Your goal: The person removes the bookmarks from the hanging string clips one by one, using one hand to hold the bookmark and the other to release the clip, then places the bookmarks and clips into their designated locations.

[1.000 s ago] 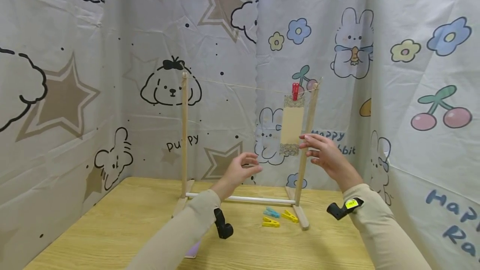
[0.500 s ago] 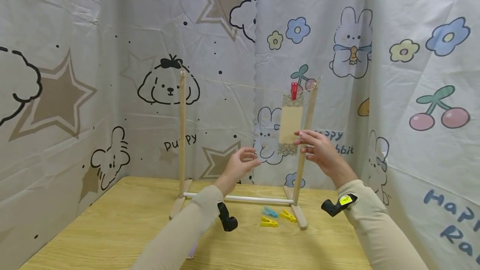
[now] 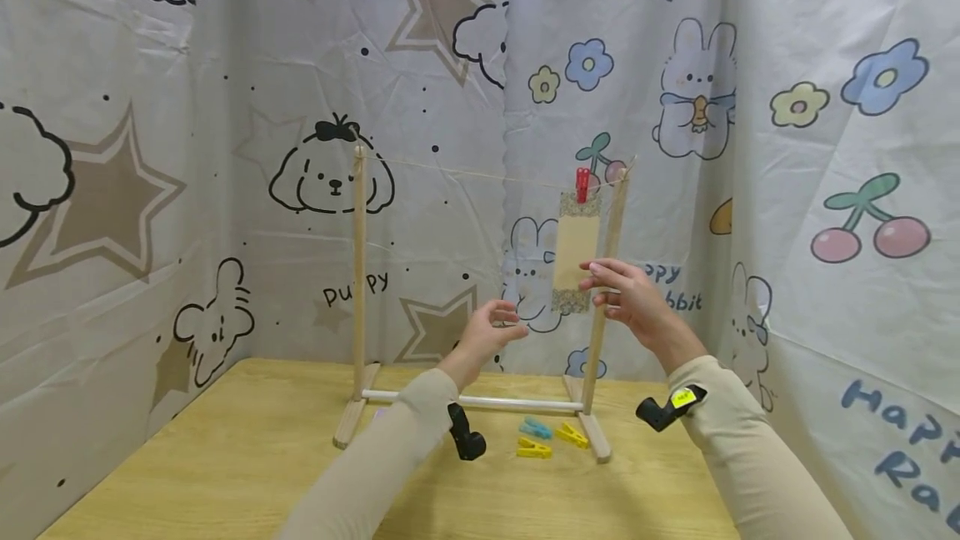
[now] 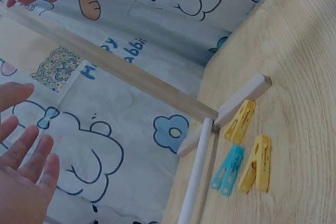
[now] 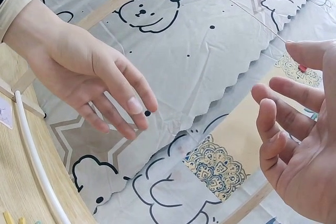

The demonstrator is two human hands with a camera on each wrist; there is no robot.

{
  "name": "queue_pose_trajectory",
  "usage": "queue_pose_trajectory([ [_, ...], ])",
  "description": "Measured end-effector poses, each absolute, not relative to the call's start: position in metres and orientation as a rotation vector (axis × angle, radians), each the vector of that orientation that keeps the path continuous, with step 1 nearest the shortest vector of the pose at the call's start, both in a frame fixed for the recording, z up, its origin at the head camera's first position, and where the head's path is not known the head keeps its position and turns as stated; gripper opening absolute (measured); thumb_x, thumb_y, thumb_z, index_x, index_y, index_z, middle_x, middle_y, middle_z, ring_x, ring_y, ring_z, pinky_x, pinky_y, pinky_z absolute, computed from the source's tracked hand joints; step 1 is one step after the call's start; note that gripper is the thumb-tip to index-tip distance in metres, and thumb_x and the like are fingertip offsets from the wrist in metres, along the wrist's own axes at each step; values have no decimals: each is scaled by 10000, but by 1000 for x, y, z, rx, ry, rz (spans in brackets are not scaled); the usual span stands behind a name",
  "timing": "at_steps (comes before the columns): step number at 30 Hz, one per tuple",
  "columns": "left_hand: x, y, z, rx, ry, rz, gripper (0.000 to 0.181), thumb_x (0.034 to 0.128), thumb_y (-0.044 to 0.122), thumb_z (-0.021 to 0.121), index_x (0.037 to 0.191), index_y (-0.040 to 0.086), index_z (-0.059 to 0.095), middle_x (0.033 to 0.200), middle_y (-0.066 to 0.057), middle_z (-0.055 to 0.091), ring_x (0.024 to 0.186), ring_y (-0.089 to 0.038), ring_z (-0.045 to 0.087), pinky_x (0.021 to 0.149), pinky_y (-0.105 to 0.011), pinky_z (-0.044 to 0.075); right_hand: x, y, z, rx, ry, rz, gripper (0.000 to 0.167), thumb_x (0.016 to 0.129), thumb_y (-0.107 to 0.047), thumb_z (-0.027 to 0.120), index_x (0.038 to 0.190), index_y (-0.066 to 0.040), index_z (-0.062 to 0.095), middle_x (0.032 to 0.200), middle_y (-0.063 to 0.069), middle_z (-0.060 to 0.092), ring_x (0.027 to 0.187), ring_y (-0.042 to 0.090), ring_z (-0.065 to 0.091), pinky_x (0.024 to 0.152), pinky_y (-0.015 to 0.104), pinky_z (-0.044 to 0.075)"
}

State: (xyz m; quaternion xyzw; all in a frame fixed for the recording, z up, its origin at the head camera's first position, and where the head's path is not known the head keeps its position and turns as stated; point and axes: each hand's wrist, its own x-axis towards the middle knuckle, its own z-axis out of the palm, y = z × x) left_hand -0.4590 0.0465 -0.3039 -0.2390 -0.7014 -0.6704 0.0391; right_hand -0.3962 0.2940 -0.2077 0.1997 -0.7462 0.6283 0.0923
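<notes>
A cream card with patterned ends (image 3: 577, 248) hangs upright from a string (image 3: 480, 176), held at its top by a red clothespin (image 3: 582, 185). My right hand (image 3: 633, 298) is raised at the card's right edge, its fingers loosely bent. It overlaps that edge in the head view; whether it touches the card I cannot tell. Lower and left of the card, my left hand (image 3: 483, 336) hovers with relaxed fingers and nothing in it. The right wrist view shows both hands (image 5: 100, 77) holding nothing, the card's patterned end (image 5: 216, 169) between them.
The string runs between two wooden posts (image 3: 360, 273) joined low down by a white rod (image 3: 517, 402). Near the right foot (image 3: 596, 438) lie a blue clothespin (image 3: 536, 428) and two yellow clothespins (image 3: 534, 447). A purple-edged item (image 3: 381, 412) is partly hidden behind the left sleeve.
My left hand and forearm have shifted slightly right, toward the card. The right hand has moved a little left, nearer its edge. The head view has turned slightly. The card still hangs.
</notes>
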Motion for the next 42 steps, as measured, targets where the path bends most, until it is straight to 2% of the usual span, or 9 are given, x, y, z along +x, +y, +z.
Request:
queue_pose_trajectory([
  [4,-463,55,-302,-751,-2159,-2039,484,929,121,790,1359,50,582,1294,-154,625,1141,-313,622,992,-511,487,-397,294,-206,594,-2210,1868,481,1074,-348,583,1368,29,532,1006,41,683,712,97,590,589,224,455],
  [10,-468,66,-291,-760,-2177,-2007,516,909,145,820,1368,91,590,1284,-91,627,1178,-294,610,982,-481,498,-398,293,-203,596,-2189,1883,477,1078,-347,575,1372,25,529,1014,50,676,708,97,586,576,212,453],
  [20,-477,87,-292,-706,-2103,-2088,600,921,133,805,1445,97,515,1382,-171,577,1274,-354,565,1018,-515,475,-399,296,-197,587,-2133,1936,414,1069,-346,594,1323,-19,575,973,38,679,692,93,582,543,196,450],
  [25,-478,95,-298,-686,-2092,-2133,643,916,131,808,1474,99,491,1451,-209,531,1320,-387,528,1039,-525,458,-400,296,-195,594,-2143,1910,507,1066,-366,592,1376,28,520,990,41,669,710,97,575,567,206,459],
  [30,-480,100,-301,-704,-2096,-2144,657,929,154,805,1498,113,479,1477,-175,524,1351,-389,500,1044,-507,459,-402,295,-193,586,-2144,1883,542,1069,-374,582,1400,47,499,992,39,666,713,99,572,568,209,459],
  [37,-480,108,-301,-714,-2122,-2106,616,937,179,801,1481,143,513,1469,-147,544,1350,-377,506,1045,-502,460,-406,294,-188,573,-2137,1883,548,1072,-386,574,1411,36,491,995,24,658,727,108,565,576,207,445],
  [42,-478,118,-298,-753,-2111,-2090,622,912,169,826,1456,114,529,1382,-161,601,1283,-358,564,1018,-491,482,-406,294,-185,575,-2108,1900,550,1073,-364,575,1419,54,479,989,26,664,721,110,566,577,209,440],
])
